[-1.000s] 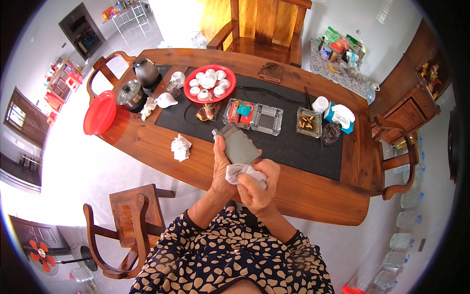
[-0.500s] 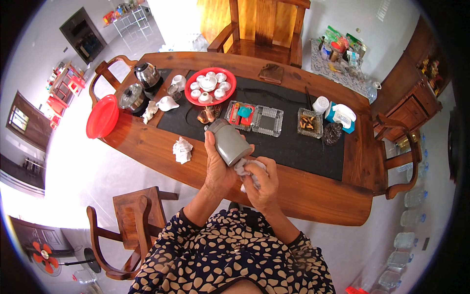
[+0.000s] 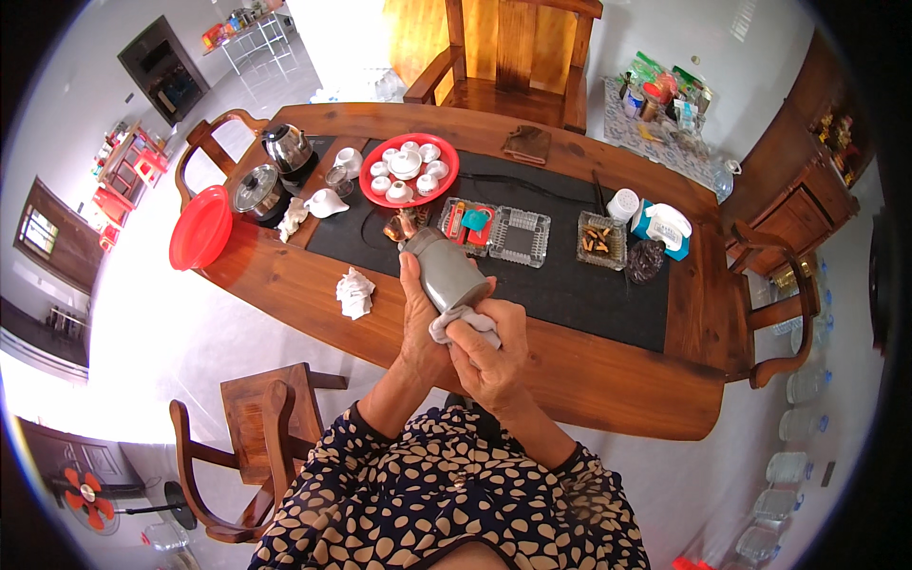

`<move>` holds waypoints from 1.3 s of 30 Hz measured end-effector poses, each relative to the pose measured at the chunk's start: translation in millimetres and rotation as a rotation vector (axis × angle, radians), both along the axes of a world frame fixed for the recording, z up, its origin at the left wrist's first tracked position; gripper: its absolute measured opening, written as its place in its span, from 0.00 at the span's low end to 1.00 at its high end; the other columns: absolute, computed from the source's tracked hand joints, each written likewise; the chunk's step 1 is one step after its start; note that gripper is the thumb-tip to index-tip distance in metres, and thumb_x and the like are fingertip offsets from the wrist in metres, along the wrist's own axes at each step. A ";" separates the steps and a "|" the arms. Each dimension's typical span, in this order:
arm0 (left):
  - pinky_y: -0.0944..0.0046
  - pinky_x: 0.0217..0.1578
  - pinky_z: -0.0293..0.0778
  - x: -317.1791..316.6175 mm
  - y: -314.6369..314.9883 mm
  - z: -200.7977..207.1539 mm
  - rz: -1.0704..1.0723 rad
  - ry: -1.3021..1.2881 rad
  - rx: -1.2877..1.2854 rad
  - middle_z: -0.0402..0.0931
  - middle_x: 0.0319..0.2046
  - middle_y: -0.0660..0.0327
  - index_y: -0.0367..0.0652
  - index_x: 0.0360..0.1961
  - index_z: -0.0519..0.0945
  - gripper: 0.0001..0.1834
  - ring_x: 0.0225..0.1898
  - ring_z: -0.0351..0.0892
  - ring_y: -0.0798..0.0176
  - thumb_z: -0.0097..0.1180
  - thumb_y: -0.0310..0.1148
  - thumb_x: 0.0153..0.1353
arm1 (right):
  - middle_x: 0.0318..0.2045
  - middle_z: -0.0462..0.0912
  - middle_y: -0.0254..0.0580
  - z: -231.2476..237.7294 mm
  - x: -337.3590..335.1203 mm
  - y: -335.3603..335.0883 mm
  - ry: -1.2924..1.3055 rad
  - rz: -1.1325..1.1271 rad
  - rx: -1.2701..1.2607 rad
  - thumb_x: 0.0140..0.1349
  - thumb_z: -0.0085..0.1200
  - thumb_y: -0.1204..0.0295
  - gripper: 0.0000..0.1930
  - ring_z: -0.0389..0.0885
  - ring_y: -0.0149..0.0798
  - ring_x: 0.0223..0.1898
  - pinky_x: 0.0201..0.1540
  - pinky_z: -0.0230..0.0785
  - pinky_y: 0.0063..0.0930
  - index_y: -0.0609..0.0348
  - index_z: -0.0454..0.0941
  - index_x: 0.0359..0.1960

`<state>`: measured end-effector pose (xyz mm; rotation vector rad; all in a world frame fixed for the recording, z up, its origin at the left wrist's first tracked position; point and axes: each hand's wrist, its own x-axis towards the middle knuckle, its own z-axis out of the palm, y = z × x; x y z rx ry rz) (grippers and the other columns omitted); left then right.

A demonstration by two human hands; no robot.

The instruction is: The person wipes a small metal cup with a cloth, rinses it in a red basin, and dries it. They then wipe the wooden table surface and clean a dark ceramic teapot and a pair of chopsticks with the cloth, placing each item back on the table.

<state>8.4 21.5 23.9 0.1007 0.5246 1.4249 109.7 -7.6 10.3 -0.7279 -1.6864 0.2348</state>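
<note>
A grey lidded canister (image 3: 448, 269) lies tilted in my left hand (image 3: 419, 328), its lid end pointing up and away to the left. The left fingers wrap round its side and are partly hidden behind it. My right hand (image 3: 496, 351) is closed on a crumpled white tissue (image 3: 465, 326), pressed against the canister's base end. Both hands are above the near edge of the wooden table (image 3: 598, 380). Another crumpled tissue (image 3: 355, 293) lies on the wood to the left of my hands.
A red tray (image 3: 442, 185) with white teacups stands beyond. Left are an empty red basin (image 3: 201, 228), a pot (image 3: 256, 190) and a kettle (image 3: 286, 147). Glass trays (image 3: 520, 236), an ashtray (image 3: 601, 239) and a tissue box (image 3: 662, 226) sit rightward. A wooden chair (image 3: 256, 427) stands near left.
My right hand has moved slightly left and the tissue now covers more of the canister's base end. The left hand keeps its hold, with the canister almost in the same place.
</note>
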 end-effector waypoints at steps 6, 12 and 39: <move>0.54 0.48 0.76 -6.7 1.9 -16.3 -0.007 -0.014 0.077 0.76 0.38 0.58 0.43 0.46 0.74 0.36 0.42 0.77 0.57 0.48 0.68 0.57 | 0.41 0.70 0.47 1.3 24.8 3.7 0.132 0.082 -0.255 0.45 0.61 0.85 0.17 0.73 0.43 0.38 0.38 0.70 0.34 0.56 0.79 0.38; 0.54 0.53 0.71 4.9 5.0 -10.8 0.064 -0.109 0.040 0.75 0.39 0.58 0.41 0.47 0.73 0.37 0.44 0.75 0.58 0.46 0.68 0.58 | 0.42 0.68 0.46 -11.3 16.9 13.5 0.164 -0.092 -0.175 0.45 0.60 0.87 0.18 0.73 0.41 0.38 0.38 0.70 0.31 0.57 0.78 0.40; 0.54 0.39 0.81 -3.8 -12.5 -12.2 -0.001 0.276 0.069 0.74 0.39 0.57 0.45 0.53 0.67 0.34 0.39 0.80 0.51 0.43 0.65 0.61 | 0.36 0.73 0.42 33.1 26.2 -14.7 -0.084 0.075 -0.065 0.40 0.63 0.83 0.17 0.73 0.43 0.35 0.33 0.69 0.30 0.54 0.82 0.35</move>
